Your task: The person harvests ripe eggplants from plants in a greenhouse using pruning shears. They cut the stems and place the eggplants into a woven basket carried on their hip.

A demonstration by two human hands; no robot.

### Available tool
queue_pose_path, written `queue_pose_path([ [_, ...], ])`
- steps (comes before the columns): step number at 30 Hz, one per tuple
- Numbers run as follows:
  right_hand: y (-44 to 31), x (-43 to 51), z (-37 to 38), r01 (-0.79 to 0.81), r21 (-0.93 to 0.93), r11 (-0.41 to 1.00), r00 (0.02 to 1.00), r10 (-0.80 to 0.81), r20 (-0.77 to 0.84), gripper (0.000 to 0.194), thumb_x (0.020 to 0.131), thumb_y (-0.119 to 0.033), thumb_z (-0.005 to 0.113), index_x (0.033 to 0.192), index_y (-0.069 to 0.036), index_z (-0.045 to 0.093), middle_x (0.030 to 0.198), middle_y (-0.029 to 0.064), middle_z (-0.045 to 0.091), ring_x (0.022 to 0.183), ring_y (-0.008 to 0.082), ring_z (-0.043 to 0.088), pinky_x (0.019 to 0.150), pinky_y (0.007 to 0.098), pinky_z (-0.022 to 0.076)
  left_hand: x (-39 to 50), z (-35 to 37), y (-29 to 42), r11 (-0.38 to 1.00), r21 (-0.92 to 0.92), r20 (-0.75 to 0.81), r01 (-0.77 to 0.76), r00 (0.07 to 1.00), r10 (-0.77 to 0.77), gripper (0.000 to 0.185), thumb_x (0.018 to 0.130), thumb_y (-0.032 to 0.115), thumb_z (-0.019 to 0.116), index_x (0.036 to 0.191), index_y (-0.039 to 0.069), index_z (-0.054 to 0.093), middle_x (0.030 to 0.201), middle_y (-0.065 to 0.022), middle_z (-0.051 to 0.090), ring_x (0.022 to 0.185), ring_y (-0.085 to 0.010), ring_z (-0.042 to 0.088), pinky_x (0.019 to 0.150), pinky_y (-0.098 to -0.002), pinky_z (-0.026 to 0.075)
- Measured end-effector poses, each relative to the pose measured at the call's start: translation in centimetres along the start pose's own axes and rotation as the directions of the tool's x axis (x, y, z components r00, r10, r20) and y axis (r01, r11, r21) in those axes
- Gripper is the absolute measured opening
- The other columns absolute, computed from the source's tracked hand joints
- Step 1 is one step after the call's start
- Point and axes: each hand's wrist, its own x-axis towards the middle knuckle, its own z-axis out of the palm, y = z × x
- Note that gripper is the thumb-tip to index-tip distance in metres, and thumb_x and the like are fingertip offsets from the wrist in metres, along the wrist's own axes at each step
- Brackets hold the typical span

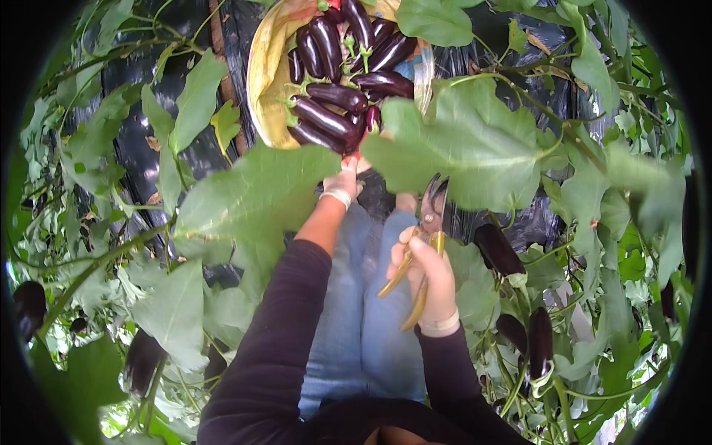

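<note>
A container lined with yellow woven sacking stands before me, loaded with several glossy dark purple eggplants with green stems. My left hand, in a pale glove, reaches to its near edge and grips there at a red part; leaves partly cover this spot. In my right hand, also gloved, is a pair of pruning shears with worn yellow handles. Their blades point away from me, slightly parted, beside a large leaf. Nothing lies between the blades.
Eggplant plants crowd both sides, and a broad leaf overhangs my left forearm. Eggplants hang at the right and lower left. Black plastic sheeting covers the ground. My legs in blue jeans are below my arms.
</note>
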Motion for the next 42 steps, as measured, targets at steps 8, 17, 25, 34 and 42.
queue_pose_path([
  [8, 8.3, -6.4, -6.1, 0.038, -0.328, 0.944, 0.999, -0.043, -0.008, 0.014, 0.092, -0.014, 0.065, 0.097, -0.007, 0.054, 0.08, -0.0037, 0.054, 0.067, 0.0051, 0.051, 0.061, 0.0213, 0.0425, -5.1, 1.2, 2.1, 0.998, 0.045, -0.114, 0.034, 0.993, -0.028, 0.054, 0.072, 0.025, 0.076, 0.12, 0.004, 0.059, 0.105, -0.0178, 0.068, 0.098, -0.0325, 0.066, 0.086, -0.0421, 0.053],
  [17, 12.0, -11.4, -14.7, 0.261, -0.507, 0.821, 0.961, -0.269, 0.058, 0.026, 0.088, -0.016, 0.071, 0.104, -0.002, 0.055, 0.077, -0.0015, 0.054, 0.069, 0.0055, 0.05, 0.064, 0.0234, 0.0448, -17.3, 12.4, 5.6, 0.998, 0.035, -0.119, 0.053, 0.992, -0.049, 0.077, 0.073, 0.032, 0.08, 0.135, 0.0, 0.047, 0.114, -0.0182, 0.063, 0.105, -0.0339, 0.061, 0.094, -0.0431, 0.048],
  [25, 13.7, -16.1, -21.0, 0.26, -0.312, 0.914, 0.912, -0.339, -0.233, 0.016, 0.096, -0.019, 0.057, 0.105, -0.006, 0.052, 0.082, 0.0025, 0.054, 0.072, 0.0126, 0.057, 0.067, 0.0262, 0.0453, -25.0, 22.0, 4.6, 0.992, -0.042, 0.252, 0.119, 0.962, -0.105, 0.074, 0.078, 0.036, 0.075, 0.137, 0.003, 0.045, 0.12, -0.0198, 0.063, 0.112, -0.0359, 0.06, 0.099, -0.0431, 0.046],
  [34, 10.0, -16.3, -25.5, 0.267, -0.072, 0.961, 0.904, -0.275, -0.328, 0.033, 0.099, -0.033, 0.051, 0.106, -0.001, 0.059, 0.082, 0.0113, 0.062, 0.072, 0.0228, 0.061, 0.071, 0.0353, 0.0515, -14.5, 12.6, 16.9, 0.855, 0.038, -0.681, -0.517, 0.613, 0.401, 0.059, 0.088, 0.031, 0.066, 0.139, 0.008, 0.048, 0.14, -0.015, 0.051, 0.131, -0.0311, 0.047, 0.108, -0.0429, 0.039],
  [42, 8.9, -12.9, -25.2, 0.378, -0.002, 0.926, 0.817, -0.335, -0.469, 0.037, 0.097, -0.036, 0.055, 0.105, 0.0, 0.058, 0.079, 0.0128, 0.062, 0.074, 0.0247, 0.063, 0.072, 0.0397, 0.0547, -13.0, 6.0, 28.0, 0.668, 0.17, -0.153, -0.725, 0.65, 0.744, 0.057, 0.088, 0.035, 0.065, 0.138, 0.011, 0.048, 0.134, -0.0113, 0.056, 0.122, -0.0277, 0.053, 0.098, -0.0431, 0.042],
])
